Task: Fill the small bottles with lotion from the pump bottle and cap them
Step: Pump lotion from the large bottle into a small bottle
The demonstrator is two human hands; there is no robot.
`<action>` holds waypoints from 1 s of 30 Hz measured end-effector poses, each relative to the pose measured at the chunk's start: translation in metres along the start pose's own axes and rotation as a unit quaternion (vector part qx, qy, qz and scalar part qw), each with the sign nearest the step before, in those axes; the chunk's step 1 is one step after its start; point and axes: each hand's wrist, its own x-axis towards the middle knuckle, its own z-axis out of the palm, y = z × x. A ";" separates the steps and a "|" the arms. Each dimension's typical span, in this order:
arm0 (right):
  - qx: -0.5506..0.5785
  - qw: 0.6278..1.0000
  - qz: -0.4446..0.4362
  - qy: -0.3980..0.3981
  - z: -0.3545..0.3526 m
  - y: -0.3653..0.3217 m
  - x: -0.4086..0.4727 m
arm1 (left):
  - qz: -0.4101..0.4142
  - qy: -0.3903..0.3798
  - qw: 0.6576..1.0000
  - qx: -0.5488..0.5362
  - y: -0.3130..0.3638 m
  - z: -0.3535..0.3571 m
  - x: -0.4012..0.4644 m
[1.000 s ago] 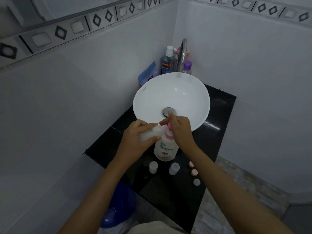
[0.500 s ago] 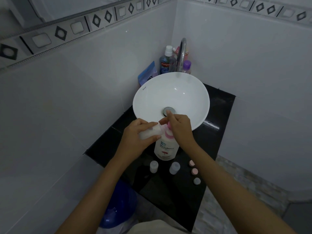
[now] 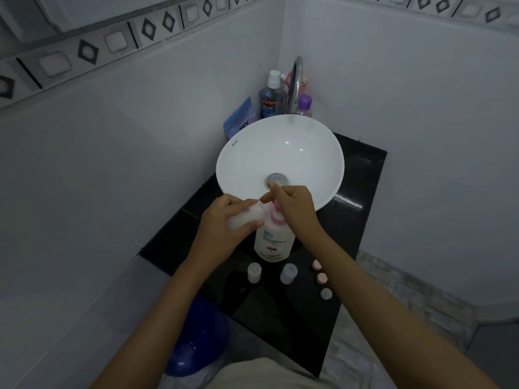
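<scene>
A white pump bottle (image 3: 273,242) with a pink collar stands on the black counter (image 3: 306,327) in front of the basin. My left hand (image 3: 224,228) grips a small translucent bottle (image 3: 247,217), tilted with its mouth against the pump's spout. My right hand (image 3: 295,206) lies over the pump head, fingers curled on it. Two small open bottles (image 3: 254,272) (image 3: 288,273) stand upright just in front of the pump bottle. Three loose caps lie to their right: two pink caps (image 3: 316,265) (image 3: 321,277) and a pale one (image 3: 325,293).
A white round basin (image 3: 241,164) with a chrome faucet (image 3: 296,80) fills the counter's back. Behind it stand a mouthwash bottle (image 3: 271,101), a purple-capped bottle (image 3: 304,105) and a blue pouch (image 3: 240,119). White tiled walls close both sides. A blue bucket (image 3: 196,338) sits on the floor.
Both hands stay at the pump with the small bottle at the spout; the view has shifted only slightly.
</scene>
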 end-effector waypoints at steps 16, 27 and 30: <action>-0.015 1.000 -0.002 0.005 0.001 0.003 0.001 | -0.003 0.001 1.000 0.003 -0.004 0.002 -0.002; 0.043 0.997 0.061 -0.002 0.007 0.006 -0.002 | -0.001 -0.003 1.000 0.014 -0.006 0.005 -0.001; 0.019 0.998 0.046 -0.024 0.004 0.007 -0.005 | -0.001 -0.006 1.000 0.011 -0.006 0.005 -0.003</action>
